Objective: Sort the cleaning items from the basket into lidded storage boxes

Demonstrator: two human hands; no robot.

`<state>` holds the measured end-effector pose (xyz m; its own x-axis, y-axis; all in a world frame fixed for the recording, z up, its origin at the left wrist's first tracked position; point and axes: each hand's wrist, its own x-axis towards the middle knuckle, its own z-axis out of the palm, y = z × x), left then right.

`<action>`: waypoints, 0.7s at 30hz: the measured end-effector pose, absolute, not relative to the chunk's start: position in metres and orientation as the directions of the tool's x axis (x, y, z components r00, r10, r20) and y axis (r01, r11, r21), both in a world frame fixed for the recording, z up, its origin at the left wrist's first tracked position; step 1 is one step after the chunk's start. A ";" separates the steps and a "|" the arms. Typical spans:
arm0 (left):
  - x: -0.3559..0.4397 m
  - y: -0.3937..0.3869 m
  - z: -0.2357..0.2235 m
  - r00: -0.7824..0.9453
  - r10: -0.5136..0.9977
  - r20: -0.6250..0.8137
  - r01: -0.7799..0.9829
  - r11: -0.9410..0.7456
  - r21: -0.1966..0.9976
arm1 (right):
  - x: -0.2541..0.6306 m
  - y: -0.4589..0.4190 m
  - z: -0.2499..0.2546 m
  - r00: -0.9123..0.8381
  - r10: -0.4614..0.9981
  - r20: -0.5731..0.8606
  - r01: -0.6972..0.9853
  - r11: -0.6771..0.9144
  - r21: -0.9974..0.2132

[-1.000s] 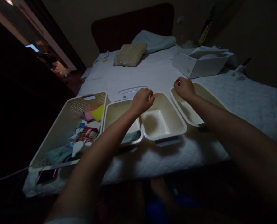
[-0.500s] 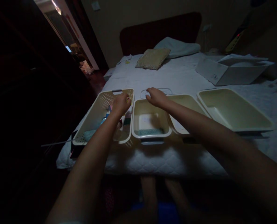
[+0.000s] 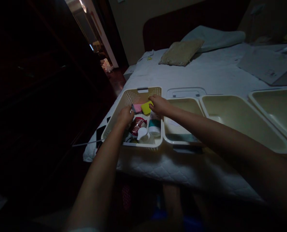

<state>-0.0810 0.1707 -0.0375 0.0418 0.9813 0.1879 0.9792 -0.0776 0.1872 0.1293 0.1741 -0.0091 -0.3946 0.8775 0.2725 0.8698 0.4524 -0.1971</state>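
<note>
At the left end of the row of bins, both hands are inside a cream perforated basket (image 3: 160, 141). My right hand (image 3: 159, 104) pinches the right end of a yellow sponge (image 3: 146, 108). Beside the sponge is a folded pink cloth-like piece (image 3: 137, 108). My left hand (image 3: 125, 116) is closed near the pink piece's left end; whatever is in its fingers is too dim to make out. Below the hands are a red patterned packet (image 3: 138, 125), a white pump-top bottle (image 3: 143, 134) and a white bottle with a green band (image 3: 155, 124).
Right of the basket stands a cream bin (image 3: 169, 140) with papers and a teal item, then further cream bins (image 3: 242, 129). Behind lies a clear lid (image 3: 186, 91). A cushion (image 3: 180, 53) and a white box (image 3: 266, 66) rest on the bed (image 3: 143, 162).
My right hand has moved left from above the second bin into the basket, onto the yellow sponge. My left hand has shifted to the basket's left side. The view has turned left.
</note>
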 end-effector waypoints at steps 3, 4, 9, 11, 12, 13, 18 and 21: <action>-0.081 0.173 -0.044 0.069 0.986 0.151 0.975 -0.099 0.197 | 0.113 0.175 -0.010 -0.446 0.869 0.214 0.856 0.484 -0.183; -0.080 0.174 -0.046 0.073 0.987 0.143 0.974 -0.102 0.203 | 0.108 0.176 -0.010 -0.461 0.866 0.193 0.852 0.493 -0.177; -0.082 0.176 -0.053 0.050 0.994 0.095 0.969 -0.072 0.236 | 0.090 0.188 -0.016 -0.519 0.848 0.110 0.833 0.530 -0.159; -0.082 0.174 -0.054 0.048 0.996 0.075 0.974 -0.063 0.217 | 0.085 0.193 -0.020 -0.538 0.841 0.059 0.828 0.540 -0.149; -0.082 0.174 -0.054 0.047 0.996 0.073 0.978 -0.060 0.199 | 0.083 0.195 -0.022 -0.546 0.838 0.028 0.827 0.544 -0.141; -0.082 0.173 -0.053 0.045 0.996 0.075 0.982 -0.058 0.179 | 0.082 0.196 -0.024 -0.553 0.833 -0.003 0.826 0.548 -0.131; -0.081 0.173 -0.053 0.009 0.999 0.041 0.991 -0.015 0.132 | 0.075 0.198 -0.025 -0.584 0.802 -0.127 0.811 0.579 -0.077; -0.082 0.173 -0.055 -0.010 1.000 0.002 0.987 0.010 0.160 | 0.068 0.205 -0.023 -0.575 0.801 -0.167 0.816 0.575 -0.049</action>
